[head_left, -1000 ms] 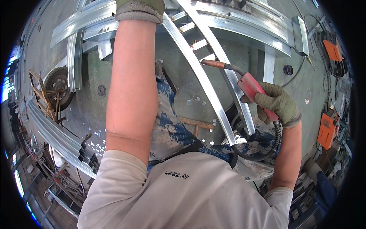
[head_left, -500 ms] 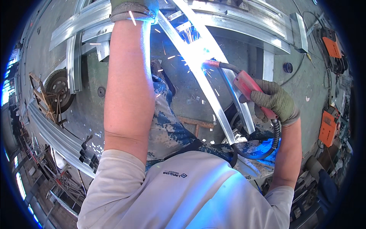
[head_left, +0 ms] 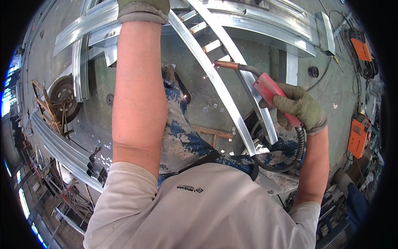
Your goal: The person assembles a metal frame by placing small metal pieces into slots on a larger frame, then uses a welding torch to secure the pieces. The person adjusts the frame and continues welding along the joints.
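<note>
My right hand (head_left: 302,107), in a green knit glove, is wrapped round the red handle of a welding torch (head_left: 269,89). The torch's copper-coloured nozzle points left, its tip beside the near rail of a ladder-like metal frame (head_left: 220,85). Short crosspieces (head_left: 212,46) join the two bright rails, with brownish marks at some ends. My left arm reaches straight ahead past the frame's left side. Of my gloved left hand (head_left: 143,10), only the cuff and back show at the top edge; its fingers are out of sight. A black cable curls from the torch handle below the frame.
Long metal channels (head_left: 273,31) lie across the far side, under the frame. A wheel (head_left: 65,99) and stacked metal profiles (head_left: 68,149) are at left. Orange machines (head_left: 358,137) stand at right. A hammer (head_left: 213,133) and small metal pieces lie on the floor.
The bright welding arc and its spray of sparks have gone out; only a few glowing specks show. Both hands have hardly moved, and the torch stays in my right hand.
</note>
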Motion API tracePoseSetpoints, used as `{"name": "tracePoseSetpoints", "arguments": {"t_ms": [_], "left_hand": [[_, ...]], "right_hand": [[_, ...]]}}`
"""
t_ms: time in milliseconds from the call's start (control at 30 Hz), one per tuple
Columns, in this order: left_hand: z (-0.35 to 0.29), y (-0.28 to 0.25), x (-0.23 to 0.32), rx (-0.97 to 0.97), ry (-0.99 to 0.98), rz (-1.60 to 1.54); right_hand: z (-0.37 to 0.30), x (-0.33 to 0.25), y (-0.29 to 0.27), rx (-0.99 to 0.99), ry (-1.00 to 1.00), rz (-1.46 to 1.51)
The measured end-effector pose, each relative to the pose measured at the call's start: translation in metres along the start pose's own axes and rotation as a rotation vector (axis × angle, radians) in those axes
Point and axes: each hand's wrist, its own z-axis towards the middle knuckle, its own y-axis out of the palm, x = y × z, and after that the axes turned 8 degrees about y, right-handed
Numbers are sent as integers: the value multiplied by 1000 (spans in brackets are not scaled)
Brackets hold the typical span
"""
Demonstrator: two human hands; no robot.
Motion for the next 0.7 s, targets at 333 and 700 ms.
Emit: {"name": "tracePoseSetpoints", "arguments": {"t_ms": [333, 700], "left_hand": [[7, -5, 1, -87, -6, 35], [-2, 1, 4, 7, 0, 34]], "right_hand": [[1, -3, 5, 18, -10, -14], [0, 2, 3, 47, -22, -38]]}}
